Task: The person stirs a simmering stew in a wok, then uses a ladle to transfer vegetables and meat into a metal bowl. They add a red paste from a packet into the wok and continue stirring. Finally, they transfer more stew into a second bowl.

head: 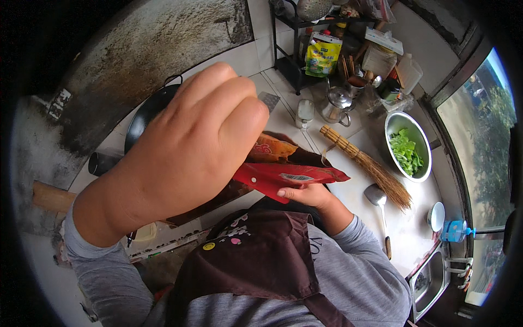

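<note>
My right hand [308, 194] grips a red plastic packet [282, 175] by its lower edge, the thumb lying on its near face. The packet bears a white printed label and has a small round hole. My left hand [196, 135] is raised close to the camera, fingers curled and its back towards me. It covers the packet's left end; its fingertips are hidden, so I cannot tell whether it holds anything. Behind the red packet lies an orange printed wrapper [269, 149], partly covered. A black wok [143, 110] sits beyond my left hand, which hides much of it.
On the white tiled counter lie a straw brush [363, 163] and a metal spatula [378, 200]. A metal bowl [427, 163] holds green leaves. Further back stand a metal kettle [337, 106], a glass jar [305, 112] and a black rack [286, 49]. A sink [429, 282] is at right.
</note>
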A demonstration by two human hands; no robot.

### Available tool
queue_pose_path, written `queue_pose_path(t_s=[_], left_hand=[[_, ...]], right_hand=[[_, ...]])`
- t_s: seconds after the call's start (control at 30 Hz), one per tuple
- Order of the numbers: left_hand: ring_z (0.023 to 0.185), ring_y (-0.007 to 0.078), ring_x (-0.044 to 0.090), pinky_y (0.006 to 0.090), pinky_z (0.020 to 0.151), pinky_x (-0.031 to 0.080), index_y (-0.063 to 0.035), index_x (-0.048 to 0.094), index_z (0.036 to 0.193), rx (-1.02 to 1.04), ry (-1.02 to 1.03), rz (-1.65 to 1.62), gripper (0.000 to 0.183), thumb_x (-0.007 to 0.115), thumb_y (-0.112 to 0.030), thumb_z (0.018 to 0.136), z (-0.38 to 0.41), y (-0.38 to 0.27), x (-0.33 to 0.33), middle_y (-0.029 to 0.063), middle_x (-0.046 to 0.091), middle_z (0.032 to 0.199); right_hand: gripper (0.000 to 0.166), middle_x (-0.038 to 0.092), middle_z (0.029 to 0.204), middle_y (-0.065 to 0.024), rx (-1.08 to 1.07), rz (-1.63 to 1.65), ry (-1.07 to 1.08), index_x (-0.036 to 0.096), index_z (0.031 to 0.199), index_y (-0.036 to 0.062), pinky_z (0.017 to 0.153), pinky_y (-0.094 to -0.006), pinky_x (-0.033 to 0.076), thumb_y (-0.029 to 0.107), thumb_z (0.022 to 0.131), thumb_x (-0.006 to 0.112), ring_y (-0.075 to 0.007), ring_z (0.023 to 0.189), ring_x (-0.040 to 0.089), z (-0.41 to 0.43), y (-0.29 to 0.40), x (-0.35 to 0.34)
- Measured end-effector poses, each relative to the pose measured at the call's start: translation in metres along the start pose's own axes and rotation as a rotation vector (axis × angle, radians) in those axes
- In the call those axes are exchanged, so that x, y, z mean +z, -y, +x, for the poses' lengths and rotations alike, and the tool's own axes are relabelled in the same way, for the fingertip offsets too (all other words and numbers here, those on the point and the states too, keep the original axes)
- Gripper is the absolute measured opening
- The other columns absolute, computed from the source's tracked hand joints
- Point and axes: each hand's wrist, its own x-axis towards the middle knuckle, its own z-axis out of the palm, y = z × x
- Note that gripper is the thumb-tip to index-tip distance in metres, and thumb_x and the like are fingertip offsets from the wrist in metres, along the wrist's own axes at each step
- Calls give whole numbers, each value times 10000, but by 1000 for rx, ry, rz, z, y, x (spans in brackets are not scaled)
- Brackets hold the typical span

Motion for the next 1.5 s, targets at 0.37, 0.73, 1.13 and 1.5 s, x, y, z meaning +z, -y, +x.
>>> queue_pose_path(t_s=[0.37, 0.73, 1.13, 1.5], left_hand=[[713, 293, 414, 363, 653, 370, -12, 441, 768, -6, -52, 44, 134, 545, 39, 699, 2, 4, -23, 125, 432, 751], [742, 303, 414, 364, 686, 369, -10, 426, 776, -11, -96, 96, 138, 544, 27, 714, 0, 20, -14, 118, 408, 754], [890, 261, 522, 336, 838, 423, -4, 510, 804, -186, -96, 298, 142, 574, -51, 687, -40, 39, -27, 115, 541, 836], [836, 238, 509, 344, 730, 414, 0, 481, 898, -538, -67, -81, 216, 615, -116, 775, -76, 44, -49, 97, 513, 846]], right_hand=[[453, 573, 1153, -102, -242, -144, 87, 542, 1161, 2, 918, -334, 410, 206, 785, 692, -200, 1069, 525, 25, -24, 11], [260, 646, 867, -98, -323, -215, -151, 625, 935, -15, 733, -307, 481, 176, 779, 705, -183, 826, 605, 39, 7, 47], [358, 607, 1008, -62, -55, 148, 8, 549, 1074, -1, 817, -297, 462, 88, 764, 704, -160, 916, 573, 60, 30, 59], [203, 640, 947, -57, -190, 52, -50, 622, 965, 3, 798, -306, 467, 99, 794, 674, -153, 884, 594, 59, 33, 65]])
